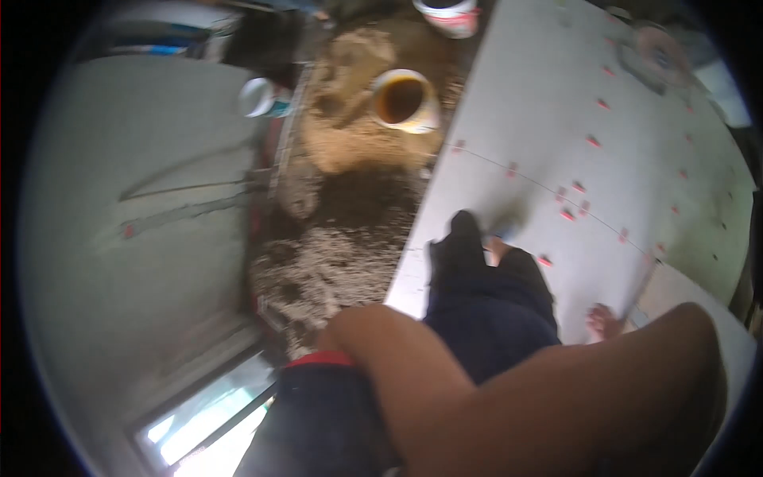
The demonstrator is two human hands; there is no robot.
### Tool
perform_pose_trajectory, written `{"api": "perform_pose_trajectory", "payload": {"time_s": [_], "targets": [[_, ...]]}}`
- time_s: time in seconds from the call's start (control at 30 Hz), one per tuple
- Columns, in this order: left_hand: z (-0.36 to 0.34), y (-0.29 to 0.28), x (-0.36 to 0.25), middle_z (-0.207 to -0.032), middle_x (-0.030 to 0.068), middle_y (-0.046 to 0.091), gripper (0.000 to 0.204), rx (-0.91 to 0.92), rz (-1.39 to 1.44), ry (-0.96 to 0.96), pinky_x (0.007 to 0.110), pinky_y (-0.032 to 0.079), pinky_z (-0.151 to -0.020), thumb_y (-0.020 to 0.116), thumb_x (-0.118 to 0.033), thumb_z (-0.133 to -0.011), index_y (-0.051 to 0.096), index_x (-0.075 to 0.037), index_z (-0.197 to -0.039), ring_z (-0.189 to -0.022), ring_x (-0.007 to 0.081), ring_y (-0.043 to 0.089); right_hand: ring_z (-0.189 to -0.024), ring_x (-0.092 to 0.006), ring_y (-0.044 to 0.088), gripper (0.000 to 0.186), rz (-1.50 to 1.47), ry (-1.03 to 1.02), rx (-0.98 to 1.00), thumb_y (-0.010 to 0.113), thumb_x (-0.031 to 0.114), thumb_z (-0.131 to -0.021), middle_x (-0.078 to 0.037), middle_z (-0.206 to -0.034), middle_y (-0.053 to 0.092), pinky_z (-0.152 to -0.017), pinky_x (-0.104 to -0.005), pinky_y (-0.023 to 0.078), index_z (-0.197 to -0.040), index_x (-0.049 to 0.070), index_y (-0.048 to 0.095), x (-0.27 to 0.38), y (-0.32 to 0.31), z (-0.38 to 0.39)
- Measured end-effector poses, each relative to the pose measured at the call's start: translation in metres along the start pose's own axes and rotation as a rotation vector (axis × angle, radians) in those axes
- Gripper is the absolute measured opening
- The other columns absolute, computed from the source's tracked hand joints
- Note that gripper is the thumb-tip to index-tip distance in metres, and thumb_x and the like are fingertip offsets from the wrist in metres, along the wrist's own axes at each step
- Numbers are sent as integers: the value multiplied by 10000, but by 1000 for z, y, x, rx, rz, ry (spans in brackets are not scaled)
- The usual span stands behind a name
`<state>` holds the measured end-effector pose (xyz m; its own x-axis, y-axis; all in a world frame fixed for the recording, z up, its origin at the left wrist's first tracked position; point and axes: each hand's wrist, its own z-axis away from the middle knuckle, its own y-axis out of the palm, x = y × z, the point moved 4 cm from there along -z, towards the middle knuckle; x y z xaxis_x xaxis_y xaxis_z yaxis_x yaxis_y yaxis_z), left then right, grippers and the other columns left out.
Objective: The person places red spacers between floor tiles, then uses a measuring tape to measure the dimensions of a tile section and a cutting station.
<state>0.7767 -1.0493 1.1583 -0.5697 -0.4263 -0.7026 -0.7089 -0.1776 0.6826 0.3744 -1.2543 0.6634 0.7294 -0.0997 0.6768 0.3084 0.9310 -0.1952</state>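
Observation:
Two bare, bent stretches of arm (509, 405) cross the lower part of the picture, blurred by motion. Neither my left hand nor my right hand can be made out. A dark sleeve or garment with a red edge (322, 359) covers the lower left end of the nearer limb. Below me is dark clothing (493, 318) over bent legs, above pale floor tiles (517, 95). A patch of bare skin (604, 322), apparently toes, rests on the tile at the right. Small red tile clips (592, 141) stand along the joints.
Left of the tiles lies a strip of loose sandy mortar (342, 254). On it stands a white bucket with brown contents (405, 101); another bucket (449, 16) is farther off. A white tub (262, 98) is by the grey wall (151, 270). A round tool (660, 56) lies far right.

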Motion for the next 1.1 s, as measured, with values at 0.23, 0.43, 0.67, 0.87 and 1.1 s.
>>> {"api": "perform_pose_trajectory", "payload": {"time_s": [0.23, 0.43, 0.67, 0.87, 1.1], "targets": [[-130, -56, 0, -1017, 259, 510, 398, -8, 36, 24, 378, 429, -768, 611, -280, -865, 519, 68, -1036, -871, 318, 525, -818, -110, 571, 353, -166, 228, -387, 570, 347, -903, -41, -966, 608, -725, -244, 465, -1107, 60, 575, 214, -171, -62], [-201, -142, 10, -1076, 275, 481, 363, -170, 89, 39, 390, 417, -823, 587, -232, -876, 516, 78, -1051, -936, 343, 509, -835, -140, 620, 285, 23, -32, -208, 538, 272, -929, -45, -962, 658, -732, -267, 486, -1091, 46, 598, 309, -191, -217], [-368, -209, 18, -1146, 294, 447, 324, -269, 216, -59, 403, 403, -887, 560, -176, -890, 512, 90, -1068, -1013, 372, 491, -807, -147, 628, 297, -228, 318, -275, 565, 264, -921, -71, -950, 656, -714, -271, 488, -1098, 30, 611, 383, -208, -275], [-498, -234, 21, -1205, 310, 418, 294, -265, 278, -104, 414, 390, -942, 536, -128, -901, 509, 101, -1083, -1078, 397, 475, -913, -194, 637, 320, -457, 466, -408, 558, 281, -908, -108, -1004, 646, -807, -316, 509, -1109, 34, 580, 405, -245, -278], [-693, -241, 22, -1274, 329, 385, 263, -100, 332, 13, 427, 376, -1007, 508, -72, -914, 506, 113, -1101, -1154, 426, 457, -813, -174, 642, 260, -566, 720, -347, 588, 288, -864, -66, -922, 648, -714, -310, 516, -1017, 79, 603, 400, -251, -315]]}}
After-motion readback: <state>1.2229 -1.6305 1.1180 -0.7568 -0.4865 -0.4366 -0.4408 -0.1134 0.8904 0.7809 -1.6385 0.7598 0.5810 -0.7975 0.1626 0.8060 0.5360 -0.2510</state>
